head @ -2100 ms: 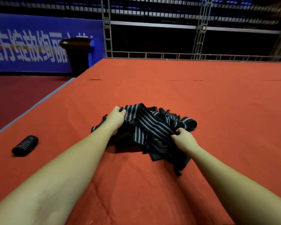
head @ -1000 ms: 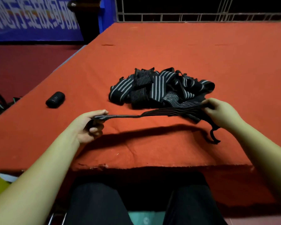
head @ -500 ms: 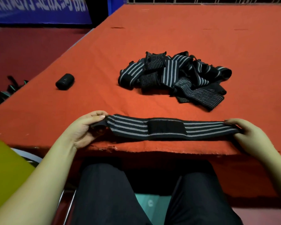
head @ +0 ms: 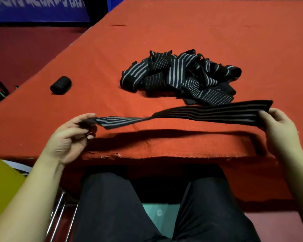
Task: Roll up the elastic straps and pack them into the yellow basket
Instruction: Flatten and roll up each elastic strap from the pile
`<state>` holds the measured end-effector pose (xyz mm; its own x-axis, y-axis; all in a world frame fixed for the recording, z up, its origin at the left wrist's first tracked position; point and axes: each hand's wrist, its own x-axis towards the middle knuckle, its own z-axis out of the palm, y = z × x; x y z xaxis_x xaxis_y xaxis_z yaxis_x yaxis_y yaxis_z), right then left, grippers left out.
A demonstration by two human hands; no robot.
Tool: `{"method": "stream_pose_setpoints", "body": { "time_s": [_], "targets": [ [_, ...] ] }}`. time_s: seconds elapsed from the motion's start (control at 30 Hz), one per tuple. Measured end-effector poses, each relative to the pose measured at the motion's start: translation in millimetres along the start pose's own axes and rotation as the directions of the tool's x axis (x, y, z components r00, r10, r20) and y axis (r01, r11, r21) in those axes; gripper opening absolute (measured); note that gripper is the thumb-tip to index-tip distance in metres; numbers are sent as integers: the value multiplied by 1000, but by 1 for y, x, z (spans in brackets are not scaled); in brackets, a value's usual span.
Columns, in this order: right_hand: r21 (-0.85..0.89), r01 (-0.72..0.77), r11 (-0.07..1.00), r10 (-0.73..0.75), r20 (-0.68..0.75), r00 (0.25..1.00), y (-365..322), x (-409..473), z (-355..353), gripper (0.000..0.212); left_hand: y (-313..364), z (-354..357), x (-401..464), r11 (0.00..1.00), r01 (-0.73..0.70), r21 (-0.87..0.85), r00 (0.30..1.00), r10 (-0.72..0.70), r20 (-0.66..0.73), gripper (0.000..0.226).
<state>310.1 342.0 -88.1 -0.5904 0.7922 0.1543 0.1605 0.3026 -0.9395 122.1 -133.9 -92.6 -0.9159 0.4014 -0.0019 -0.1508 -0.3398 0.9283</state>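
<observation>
2 hands: L [head: 68,140] & R [head: 278,130] pinch 1 strap [head: 199,114] taut; 1 rolled strap [head: 60,85]; 1 pile [head: 180,75]; 1 yellow basket [head: 2,186]

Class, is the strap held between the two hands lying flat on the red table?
No: the strap hangs twisted above the table, casting a shadow beneath.

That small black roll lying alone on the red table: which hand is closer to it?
Left. The left hand sits just below-right of the rolled strap; the right hand is far across the table.
</observation>
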Motion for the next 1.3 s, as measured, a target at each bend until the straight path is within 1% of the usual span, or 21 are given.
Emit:
{"method": "stream_pose_setpoints", "body": {
  "time_s": [0.03, 0.07, 0.13, 0.17, 0.23, 0.27, 0.3, 0.33, 0.37, 0.4, 0.43, 0.47, 0.5, 0.7, 0.87, 0.93, 1.0, 1.1, 1.17, 1.23, 1.3],
  "targets": [
    [24, -14, 1000, 14, 1, 1000, -1, 2, 0, 16, 1, 4, 0, 999, 9, 41, 999, -8, -36, 20],
    [43, -31, 999, 31, -4, 1000, -4, 3, 1, 16, 1, 5, 1, 993, 30, 115, 995, -19, -95, 11],
    [14, -55, 998, 55, -12, 998, -3, 5, 3, 16, -3, 5, 5, 938, 95, 334, 975, -20, -221, 15],
    [-22, -59, 998, 59, -6, 998, -3, 6, 4, 17, -5, 4, 6, 908, 119, 402, 963, -7, -269, 20],
    [-130, -63, 989, 63, -9, 998, 1, 7, 5, 19, -9, 2, 5, 870, 147, 470, 940, 25, -341, 25],
    [-201, -62, 978, 61, -15, 998, 3, 6, 5, 18, -11, 1, 5, 814, 164, 557, 928, 64, -367, 26],
    [-282, -49, 958, 50, -4, 999, 4, 4, 5, 18, -12, 2, 4, 708, 200, 678, 919, 105, -380, 28],
    [-376, -30, 926, 39, 16, 999, 5, 3, 5, 18, -15, 3, 3, 565, 244, 788, 911, 145, -386, 27],
    [-459, -4, 888, 30, 49, 998, 8, 2, 7, 19, -17, 5, 3, 430, 275, 860, 907, 180, -380, 28],
    [-526, 11, 851, 36, 78, 996, 11, 1, 8, 21, -21, 5, 4, 319, 283, 905, 910, 209, -358, 31],
    [-572, 16, 820, 47, 95, 994, 14, -1, 10, 22, -25, 5, 4, 230, 282, 931, 914, 230, -333, 36],
    [-604, 16, 797, 54, 97, 994, 17, -3, 11, 22, -30, 3, 4, 166, 283, 944, 913, 253, -319, 41],
    [-616, 14, 788, 55, 92, 994, 19, -4, 12, 22, -33, 2, 4, 126, 291, 948, 909, 272, -315, 43],
    [-629, -34, 776, 61, 21, 998, 21, -7, 18, 23, -39, 6, 3, 96, 309, 946, 885, 335, -323, 38],
    [-625, -42, 779, 59, 7, 998, 23, -10, 19, 21, -41, 7, 5, 65, 334, 941, 872, 359, -334, 36],
    [-625, -58, 778, 83, 12, 996, 21, -10, 18, 21, -41, 8, 6, 75, 348, 934, 864, 360, -351, 33],
    [-674, -65, 736, 102, 16, 995, 19, -10, 18, 22, -39, 9, 9, 119, 371, 921, 853, 349, -389, 28],
    [-798, -29, 602, 34, -11, 999, 13, -7, 17, 37, -34, 15, 12, 176, 389, 904, 841, 332, -426, 38],
    [-795, 4, 606, -25, -14, 1000, 3, -4, 21, 42, -30, 25, 16, 189, 335, 923, 831, 404, -384, 41],
    [-765, 74, 640, -87, 24, 996, -8, -1, 30, 38, -25, 42, 24, 214, 219, 952, 826, 479, -298, 35],
    [-747, 159, 646, -143, 86, 986, -17, 4, 41, 33, -22, 63, 36, 254, 80, 964, 850, 488, -199, 26]
  ]
}}
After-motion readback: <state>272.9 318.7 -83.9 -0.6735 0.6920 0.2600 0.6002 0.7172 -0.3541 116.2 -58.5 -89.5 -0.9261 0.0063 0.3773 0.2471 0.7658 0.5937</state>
